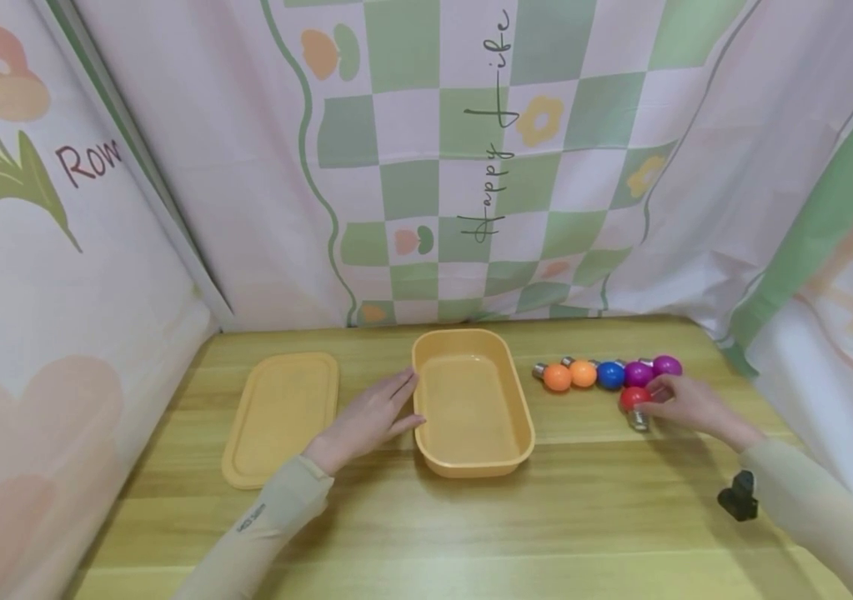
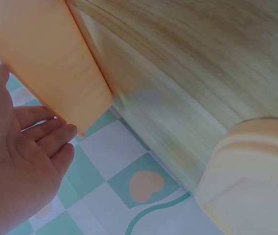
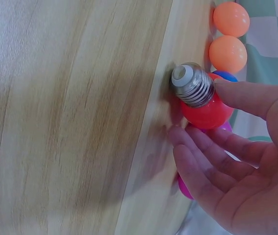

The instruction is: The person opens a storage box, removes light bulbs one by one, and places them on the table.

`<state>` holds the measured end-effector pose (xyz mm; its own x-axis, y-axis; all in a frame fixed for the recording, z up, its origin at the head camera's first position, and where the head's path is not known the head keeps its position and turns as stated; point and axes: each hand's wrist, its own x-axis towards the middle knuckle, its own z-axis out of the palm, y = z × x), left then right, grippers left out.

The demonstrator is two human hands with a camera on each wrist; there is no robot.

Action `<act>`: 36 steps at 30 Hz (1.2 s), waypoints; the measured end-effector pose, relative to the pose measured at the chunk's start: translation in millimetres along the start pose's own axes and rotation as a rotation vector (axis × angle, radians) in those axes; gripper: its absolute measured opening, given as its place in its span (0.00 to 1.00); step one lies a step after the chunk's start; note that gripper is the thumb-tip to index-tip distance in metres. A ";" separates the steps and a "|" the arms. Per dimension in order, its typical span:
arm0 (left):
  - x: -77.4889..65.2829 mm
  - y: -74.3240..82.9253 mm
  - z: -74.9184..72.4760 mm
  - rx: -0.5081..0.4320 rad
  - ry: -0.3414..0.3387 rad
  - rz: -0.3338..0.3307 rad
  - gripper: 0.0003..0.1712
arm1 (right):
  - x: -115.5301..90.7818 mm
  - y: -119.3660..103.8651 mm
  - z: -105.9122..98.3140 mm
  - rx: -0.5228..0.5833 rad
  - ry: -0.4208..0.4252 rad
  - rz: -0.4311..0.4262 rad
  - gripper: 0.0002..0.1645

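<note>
My left hand (image 1: 368, 417) touches the left side of an open yellow plastic box (image 1: 471, 460), its fingers fairly straight along the wall and the thumb at the rim. In the left wrist view that hand (image 2: 31, 142) lies against the box's outer wall (image 2: 50, 58). At the right, my right hand (image 1: 689, 404) pinches a red light bulb (image 1: 634, 398) between thumb and fingers. The right wrist view shows the bulb's silver screw base (image 3: 195, 85) pointing away from the palm of the right hand (image 3: 246, 166). The bulb lies at the tabletop, in front of the other bulbs.
A row of bulbs stretches behind the red one: two orange bulbs (image 1: 570, 375), a blue bulb (image 1: 610, 375) and two purple bulbs (image 1: 638, 374). Left of the box lies a flat yellow lid (image 1: 283, 417) on the wooden table (image 1: 486, 533). A patterned curtain (image 1: 464, 183) hangs behind.
</note>
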<state>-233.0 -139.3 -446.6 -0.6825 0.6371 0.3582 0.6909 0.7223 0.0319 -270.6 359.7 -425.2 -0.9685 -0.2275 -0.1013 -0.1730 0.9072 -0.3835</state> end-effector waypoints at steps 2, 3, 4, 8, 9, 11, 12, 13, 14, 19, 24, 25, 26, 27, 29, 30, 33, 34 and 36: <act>-0.2 0.2 -0.2 -0.003 -0.013 -0.008 0.39 | 0.0 1.3 0.4 0.003 0.002 -0.002 0.31; -0.3 0.3 -0.3 -0.004 -0.019 -0.011 0.39 | 0.1 1.9 0.7 0.004 0.004 -0.004 0.30; -0.2 0.0 0.2 -0.006 -0.023 -0.013 0.39 | 0.1 2.5 0.8 0.005 0.005 -0.005 0.30; 0.1 -0.5 1.1 -0.009 -0.023 -0.010 0.38 | 0.0 3.8 0.8 0.007 0.004 -0.002 0.30; 0.2 -0.6 1.4 -0.009 -0.019 -0.008 0.38 | -0.2 3.9 0.6 0.008 0.002 0.000 0.31; -0.1 -0.2 0.7 -0.007 -0.014 -0.006 0.38 | -0.6 4.2 0.1 0.010 -0.003 0.004 0.31; -0.1 -0.1 0.6 -0.004 -0.011 -0.005 0.38 | -0.8 4.3 -0.1 0.012 -0.006 0.006 0.32; -0.2 0.0 0.6 -0.003 -0.009 -0.004 0.38 | -1.1 4.5 -0.3 0.014 -0.008 0.008 0.32; 0.0 -0.3 1.2 -0.001 -0.007 -0.001 0.38 | -1.4 4.7 -0.6 0.018 -0.010 0.010 0.32; -0.1 -0.1 0.9 -0.001 -0.013 -0.006 0.39 | -2.6 5.5 -1.4 0.033 -0.019 0.014 0.33; -0.4 0.0 0.7 -0.004 -0.017 -0.009 0.40 | -4.3 6.4 -3.1 0.033 -0.032 0.025 0.34; -0.2 -0.3 1.4 -0.006 -0.017 -0.009 0.39 | -4.7 6.7 -3.3 0.033 -0.032 0.027 0.34; 0.0 -0.3 1.7 -0.007 -0.015 -0.008 0.39 | -5.1 6.8 -3.7 0.033 -0.034 0.027 0.34; 0.3 -0.2 1.7 -0.009 -0.017 -0.009 0.39 | -5.5 6.9 -4.0 0.033 -0.032 0.027 0.34; 0.7 0.2 1.3 -0.012 -0.014 -0.009 0.39 | -6.3 7.2 -4.5 0.037 -0.027 0.024 0.33; 0.8 0.2 1.2 -0.014 -0.010 -0.007 0.39 | -6.7 7.2 -4.8 0.044 -0.028 0.020 0.33; 1.0 0.2 1.0 -0.006 0.006 0.003 0.39 | -7.2 7.8 -5.7 0.054 -0.028 0.021 0.35; 1.0 0.0 1.2 -0.002 0.012 0.008 0.39 | -7.2 8.0 -6.1 0.059 -0.030 0.021 0.35; 1.3 -0.5 1.5 0.005 0.018 0.015 0.39 | -7.0 8.6 -6.9 0.064 -0.037 0.025 0.36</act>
<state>-234.6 -138.4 -447.6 -0.6676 0.6431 0.3752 0.6998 0.7140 0.0215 -266.6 371.6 -421.4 -0.9648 -0.2193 -0.1449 -0.1360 0.8883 -0.4386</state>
